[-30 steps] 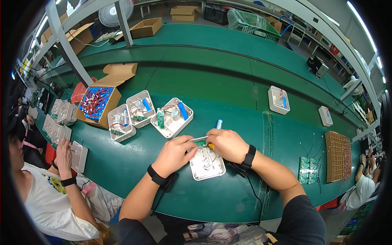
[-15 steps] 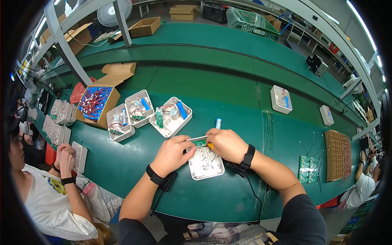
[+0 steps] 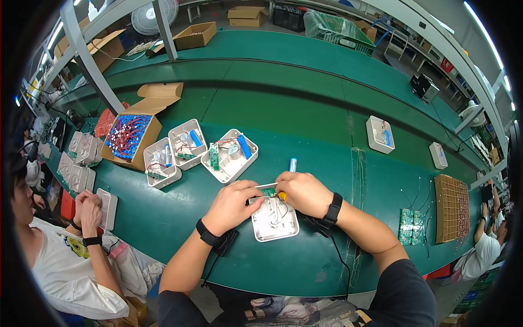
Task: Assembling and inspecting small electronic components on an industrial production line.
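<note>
In front of me a square white plastic housing [image 3: 277, 231] lies open side up, with thin wires inside. A small green circuit board [image 3: 268, 192] sits at its far wall. My left hand [image 3: 238, 200] is closed on that far wall, fingers over its edge beside the board. My right hand [image 3: 306, 195] is curled over the far right corner, its fingertips closed around a small yellow-orange piece [image 3: 281, 196] whose kind I cannot make out. Just beyond the right knuckles a blue cylinder [image 3: 293, 164] sticks out; whether the hand touches it is hidden.
Three white housings [image 3: 230, 156] with boards and blue batteries stand left of centre, beside a carton [image 3: 131, 136] of wired blue batteries. At right are another housing [image 3: 380, 134], green boards [image 3: 411, 226] and a cardboard divider tray [image 3: 452, 208]. A co-worker's hands [image 3: 89, 211] work at left.
Both hands stay at the housing in nearly the same pose. The whole view has shifted very slightly.
</note>
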`<state>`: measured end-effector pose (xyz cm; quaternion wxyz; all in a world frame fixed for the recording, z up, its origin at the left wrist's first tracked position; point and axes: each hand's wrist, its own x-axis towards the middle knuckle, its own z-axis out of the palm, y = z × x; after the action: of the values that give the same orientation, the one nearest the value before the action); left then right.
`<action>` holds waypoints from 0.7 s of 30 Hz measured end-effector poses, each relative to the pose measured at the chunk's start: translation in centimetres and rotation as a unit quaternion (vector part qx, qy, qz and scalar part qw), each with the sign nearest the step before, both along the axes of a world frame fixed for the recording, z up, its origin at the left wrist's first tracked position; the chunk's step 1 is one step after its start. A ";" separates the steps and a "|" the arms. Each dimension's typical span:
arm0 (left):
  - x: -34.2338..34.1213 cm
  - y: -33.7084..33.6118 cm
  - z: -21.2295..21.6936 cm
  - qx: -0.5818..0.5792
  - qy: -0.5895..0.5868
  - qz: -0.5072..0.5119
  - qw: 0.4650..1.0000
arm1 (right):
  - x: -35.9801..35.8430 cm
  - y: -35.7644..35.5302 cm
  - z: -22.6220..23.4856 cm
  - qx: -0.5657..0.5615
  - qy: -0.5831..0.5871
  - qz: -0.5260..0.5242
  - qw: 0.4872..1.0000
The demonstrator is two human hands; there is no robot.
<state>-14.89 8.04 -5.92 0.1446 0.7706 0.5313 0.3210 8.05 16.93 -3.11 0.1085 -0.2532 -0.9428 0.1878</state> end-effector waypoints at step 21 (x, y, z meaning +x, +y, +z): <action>-0.1 0.1 0.0 0.009 0.002 -0.007 1.000 | 0.2 0.4 0.1 0.008 0.014 0.008 1.000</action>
<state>-15.03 8.19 -5.96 0.1387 0.7765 0.5229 0.3230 8.25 17.28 -3.00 0.1219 -0.2424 -0.9446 0.1846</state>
